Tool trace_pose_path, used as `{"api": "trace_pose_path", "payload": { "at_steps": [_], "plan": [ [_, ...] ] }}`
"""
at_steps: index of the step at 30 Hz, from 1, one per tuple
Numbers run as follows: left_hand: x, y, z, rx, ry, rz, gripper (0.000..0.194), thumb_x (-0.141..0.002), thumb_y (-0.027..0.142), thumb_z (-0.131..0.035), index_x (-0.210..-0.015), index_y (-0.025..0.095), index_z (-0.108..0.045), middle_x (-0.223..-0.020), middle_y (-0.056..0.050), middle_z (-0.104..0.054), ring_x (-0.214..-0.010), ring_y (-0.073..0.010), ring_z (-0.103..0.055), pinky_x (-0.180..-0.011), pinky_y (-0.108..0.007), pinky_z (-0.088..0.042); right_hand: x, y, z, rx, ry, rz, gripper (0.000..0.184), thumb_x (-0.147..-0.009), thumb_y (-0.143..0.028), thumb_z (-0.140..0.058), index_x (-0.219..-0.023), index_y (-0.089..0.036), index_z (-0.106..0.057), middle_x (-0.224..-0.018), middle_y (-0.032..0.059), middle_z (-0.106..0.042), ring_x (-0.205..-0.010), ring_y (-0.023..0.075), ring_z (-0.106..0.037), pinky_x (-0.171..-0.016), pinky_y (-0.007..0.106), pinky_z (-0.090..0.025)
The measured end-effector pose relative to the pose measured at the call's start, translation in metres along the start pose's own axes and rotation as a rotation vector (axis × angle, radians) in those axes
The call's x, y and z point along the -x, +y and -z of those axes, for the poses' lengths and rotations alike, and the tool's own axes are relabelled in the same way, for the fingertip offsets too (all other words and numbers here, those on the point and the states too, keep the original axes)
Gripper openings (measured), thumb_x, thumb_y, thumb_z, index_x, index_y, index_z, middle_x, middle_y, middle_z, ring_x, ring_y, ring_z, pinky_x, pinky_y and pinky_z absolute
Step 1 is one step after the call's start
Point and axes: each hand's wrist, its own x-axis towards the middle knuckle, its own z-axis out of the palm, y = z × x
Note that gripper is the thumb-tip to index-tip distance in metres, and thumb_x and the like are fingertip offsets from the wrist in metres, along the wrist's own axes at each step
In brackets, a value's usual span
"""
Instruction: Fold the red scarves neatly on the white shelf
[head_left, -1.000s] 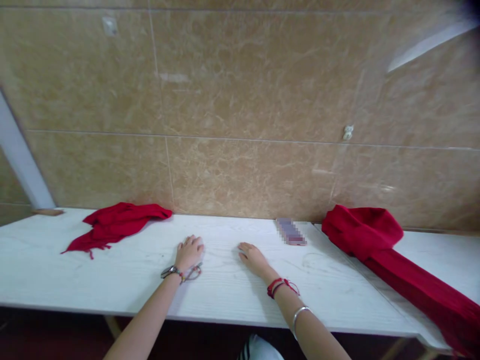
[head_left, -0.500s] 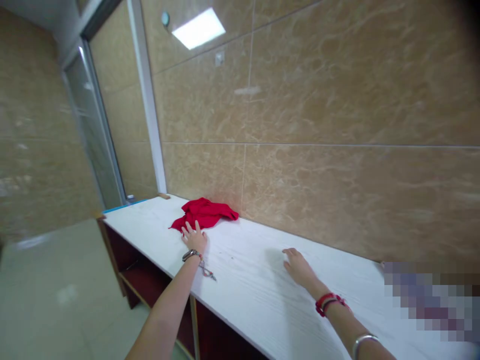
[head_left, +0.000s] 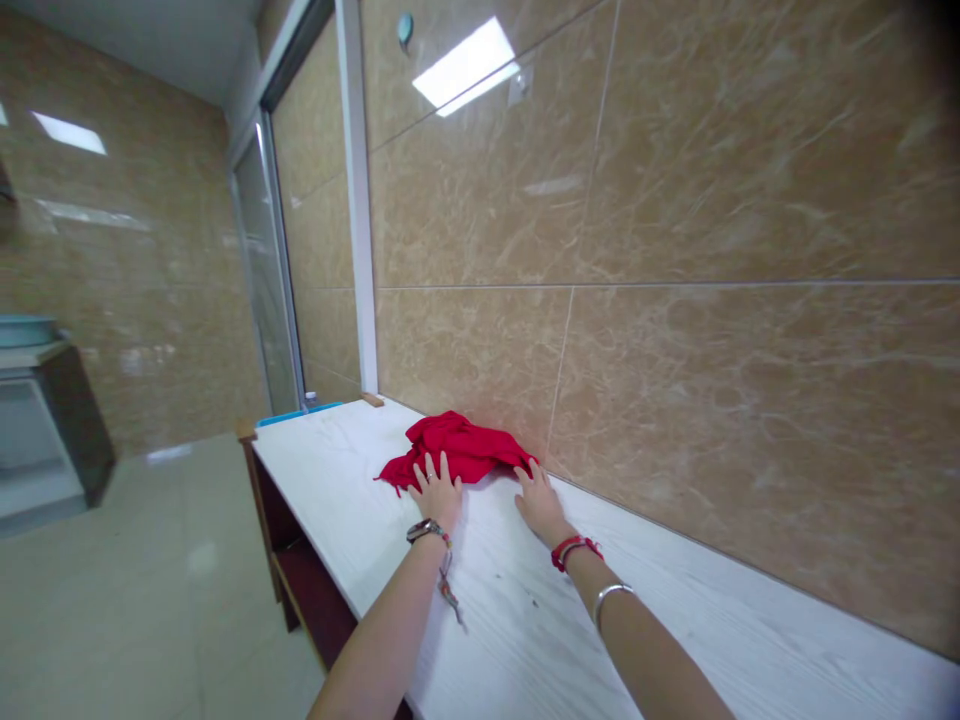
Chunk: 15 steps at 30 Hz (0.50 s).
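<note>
A crumpled red cloth [head_left: 465, 445] lies on the white tabletop [head_left: 495, 620], close against the tiled wall. My left hand [head_left: 438, 494] rests at its front left edge with the fingers spread over the fabric. At the cloth's right end is my right hand [head_left: 541, 504], fingers apart, the tips touching or just at the fabric. Neither hand is closed round it. A dark watch [head_left: 424, 530] and a beaded string are on my left wrist; a red bracelet [head_left: 574, 550] and a silver bangle [head_left: 611, 600] are on my right arm.
A tan tiled wall [head_left: 712, 400] runs along the table's back. Dark red shelving [head_left: 315, 590] is under the tabletop. A small wood piece [head_left: 372, 399] and a blue edge [head_left: 289, 414] mark the far end. A cabinet [head_left: 45, 430] with a basin [head_left: 26, 330] stands at left.
My right hand has moved left and forward from bare tabletop to the cloth's right end. My left hand remains at the cloth, fingers spread. The view has turned left, bringing the cabinet into sight.
</note>
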Motion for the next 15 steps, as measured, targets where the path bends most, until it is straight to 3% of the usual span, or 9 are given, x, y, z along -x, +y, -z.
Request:
{"api": "trace_pose_path", "payload": {
  "at_steps": [2, 5, 8, 12, 14, 15],
  "plan": [
    [0.0, 0.001, 0.0, 0.022, 0.031, -0.001, 0.059, -0.085, 0.032, -0.041, -0.141, 0.019, -0.024, -0.147, -0.017, -0.013, -0.132, -0.0424, -0.008, -0.096, -0.068, -0.014, -0.014, -0.001, -0.009, -0.095, 0.055, -0.067, 0.051, -0.073, -0.005, -0.045, -0.124, -0.015, -0.044, -0.135, 0.0155, -0.04, -0.126, 0.0238, -0.033, -0.093, 0.036, -0.037],
    [0.0, 0.004, 0.003, 0.04, 0.11, 0.004, 0.062, -0.084, 0.03, -0.045, -0.141, 0.023, -0.021, -0.148, -0.017, -0.002, -0.132, -0.0423, -0.006, -0.096, -0.067, -0.012, -0.03, 0.0, -0.014, -0.195, 0.1, -0.137, 0.039, -0.076, -0.003, -0.037, -0.112, -0.014, -0.049, -0.108, 0.0167, -0.06, -0.108, 0.0245, -0.052, -0.088, 0.039, -0.039],
    [0.0, 0.005, 0.007, 0.024, 0.132, -0.027, 0.064, -0.083, 0.025, -0.047, -0.141, 0.026, -0.021, -0.149, -0.015, 0.002, -0.133, -0.0403, -0.003, -0.098, -0.065, -0.012, -0.039, 0.009, -0.005, -0.299, 0.142, -0.162, 0.034, -0.075, -0.004, -0.036, -0.105, -0.015, -0.048, -0.086, 0.012, -0.065, -0.091, 0.0227, -0.061, -0.079, 0.036, -0.043],
    [-0.001, 0.007, 0.014, 0.029, 0.156, -0.116, 0.063, -0.084, 0.025, -0.045, -0.141, 0.025, -0.019, -0.149, -0.013, 0.004, -0.134, -0.0369, 0.0, -0.101, -0.062, -0.011, -0.023, 0.048, 0.042, -0.456, 0.255, -0.185, 0.032, -0.069, -0.012, -0.041, -0.101, -0.018, -0.043, -0.084, 0.0064, -0.065, -0.083, 0.0189, -0.063, -0.071, 0.031, -0.049],
    [-0.001, 0.01, 0.019, 0.035, 0.185, -0.197, 0.063, -0.084, 0.029, -0.046, -0.141, 0.022, -0.021, -0.149, -0.014, 0.002, -0.135, -0.0353, 0.0, -0.102, -0.06, -0.012, 0.008, 0.083, 0.081, -0.532, 0.321, -0.212, 0.028, -0.067, -0.02, -0.045, -0.094, -0.019, -0.044, -0.079, 0.0047, -0.064, -0.077, 0.0185, -0.063, -0.065, 0.031, -0.051],
    [0.0, 0.013, 0.022, 0.039, 0.195, -0.252, 0.062, -0.084, 0.031, -0.046, -0.141, 0.021, -0.022, -0.149, -0.014, 0.0, -0.135, -0.0343, -0.001, -0.103, -0.059, -0.013, 0.031, 0.104, 0.105, -0.684, 0.376, -0.212, 0.028, -0.062, -0.024, -0.051, -0.09, -0.02, -0.046, -0.076, 0.004, -0.063, -0.074, 0.019, -0.063, -0.063, 0.031, -0.051]
  ]
}}
